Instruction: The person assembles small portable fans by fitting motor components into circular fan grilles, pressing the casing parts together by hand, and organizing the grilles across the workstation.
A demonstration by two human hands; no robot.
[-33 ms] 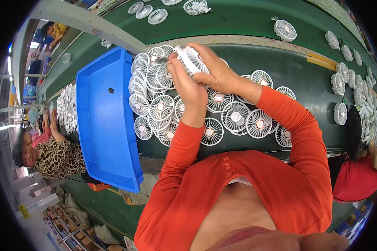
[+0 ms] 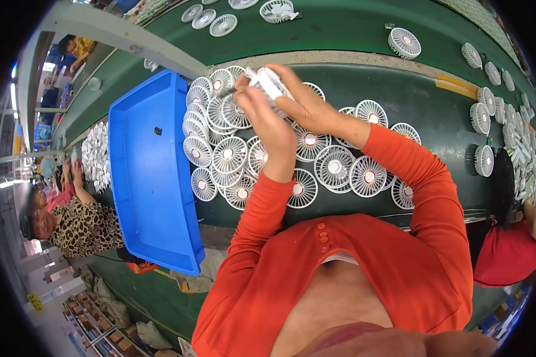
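A white fan unit (image 2: 271,84) is gripped between two bare hands above the far side of a dark green worktable (image 2: 435,110). Its upper and right side is clasped by the right hand (image 2: 311,107), the fingers bent over the far edge and the thumb laid along the near one; its left end is held by the curled fingers of the left hand (image 2: 268,119), whose exact contact is blurred. Both forearms are covered by orange-red sleeves (image 2: 408,152).

Beneath and around the hands, the worktable is strewn with round white fan grilles (image 2: 228,153), overlapped in a thick cluster on the left and spread more loosely toward the right. The cluster is bordered on the left by a blue tray (image 2: 152,208), in which a small black piece (image 2: 158,131) is seen.

Beyond the table, more white fan parts (image 2: 223,25) are carried on a green belt (image 2: 339,33). Further white fans (image 2: 480,118) are lined up at the right, beside a heap of pale parts (image 2: 521,157). A leopard-print top (image 2: 89,229) is worn by a co-worker at the left, near a pile of small white pieces (image 2: 95,154); red clothing (image 2: 509,259) is partly seen at the far right.
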